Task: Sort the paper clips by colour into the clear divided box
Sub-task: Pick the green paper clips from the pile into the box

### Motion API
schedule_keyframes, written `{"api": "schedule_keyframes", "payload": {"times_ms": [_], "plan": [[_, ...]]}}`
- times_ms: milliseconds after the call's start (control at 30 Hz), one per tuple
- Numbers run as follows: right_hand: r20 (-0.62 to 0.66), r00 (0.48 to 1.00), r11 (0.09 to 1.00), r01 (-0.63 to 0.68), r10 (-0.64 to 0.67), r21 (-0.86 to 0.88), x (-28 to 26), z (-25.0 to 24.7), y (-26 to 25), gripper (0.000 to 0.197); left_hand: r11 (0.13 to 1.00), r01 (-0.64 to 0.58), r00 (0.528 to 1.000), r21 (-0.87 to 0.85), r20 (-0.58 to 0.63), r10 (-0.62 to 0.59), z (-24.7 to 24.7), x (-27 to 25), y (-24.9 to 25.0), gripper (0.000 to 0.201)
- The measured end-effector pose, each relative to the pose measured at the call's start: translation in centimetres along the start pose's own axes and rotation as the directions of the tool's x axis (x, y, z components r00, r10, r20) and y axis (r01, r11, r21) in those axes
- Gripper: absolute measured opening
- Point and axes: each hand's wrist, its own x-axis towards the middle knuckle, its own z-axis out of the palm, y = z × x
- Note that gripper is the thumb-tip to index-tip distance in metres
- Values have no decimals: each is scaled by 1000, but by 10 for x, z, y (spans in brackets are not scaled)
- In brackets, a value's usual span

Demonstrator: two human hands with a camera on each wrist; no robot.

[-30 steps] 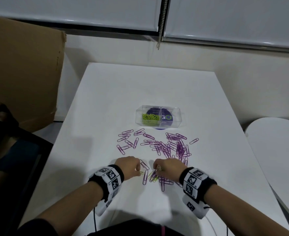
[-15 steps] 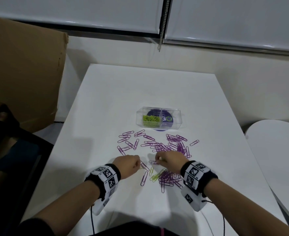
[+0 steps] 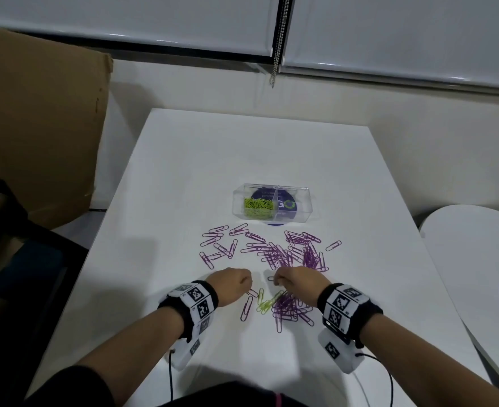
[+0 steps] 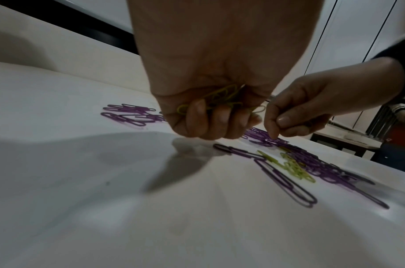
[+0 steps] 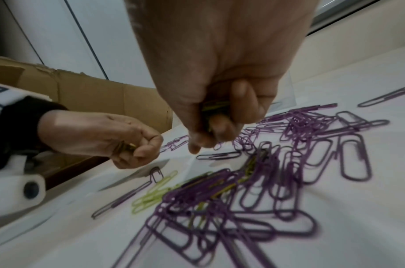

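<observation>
my right hand point(image 5: 219, 101) curls round a few green clips point(image 5: 214, 107) above the table point(image 5: 334, 244); purple clips point(image 5: 254, 195) tangle beneath, loose green ones point(image 5: 151, 196) beside them (blurred), my left hand point(image 5: 100, 139) fisted near the cardboard box point(image 5: 93, 92)

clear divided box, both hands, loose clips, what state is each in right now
clear divided box: lidless, green clips in left compartment, right one without clips
left hand: gripping green clips
right hand: gripping green clips
purple clips: loose on table
green clips on table: few, beside purple pile

Purple clips point(image 5: 231, 208) blurred; round table point(image 3: 477, 259) cut off.
</observation>
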Motion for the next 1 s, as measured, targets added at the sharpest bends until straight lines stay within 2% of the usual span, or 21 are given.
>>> {"api": "schedule_keyframes", "payload": {"times_ms": [100,200,300,367,467,600,700,800,900,1000], "plan": [[-21,999,997,48,-50,-62,-7,4,2,28,999,26,999,47,-25,-25,1,1,4,33],[-9,996,983,82,-85,-163,-14,8,3,29,991,-10,999,132,-33,14,2,2,10,38],[5,995,977,96,-96,-190,-17,12,4,30,998,-47,998,52,-35,48,3,4,14,43],[22,996,976,92,-90,-199,-17,15,5,29,997,-48,998,59,-44,51,4,7,15,39],[36,997,975,68,-61,-210,-18,20,11,25,980,-6,999,201,-34,13,3,6,17,34],[63,998,984,34,-23,-175,-22,15,18,29,932,11,999,363,-50,8,8,4,24,55],[-45,998,988,-41,34,-147,-19,8,16,31,910,31,997,414,-75,0,18,5,30,63],[-124,977,980,-183,172,-80,-6,1,12,29,910,36,997,413,-80,-3,21,8,34,50],[-70,959,960,-277,274,-34,8,0,6,32,919,39,998,392,-60,-17,18,11,35,37],[-38,950,951,-308,309,19,18,2,2,27,946,25,999,324,-28,-17,13,12,34,29]]}}
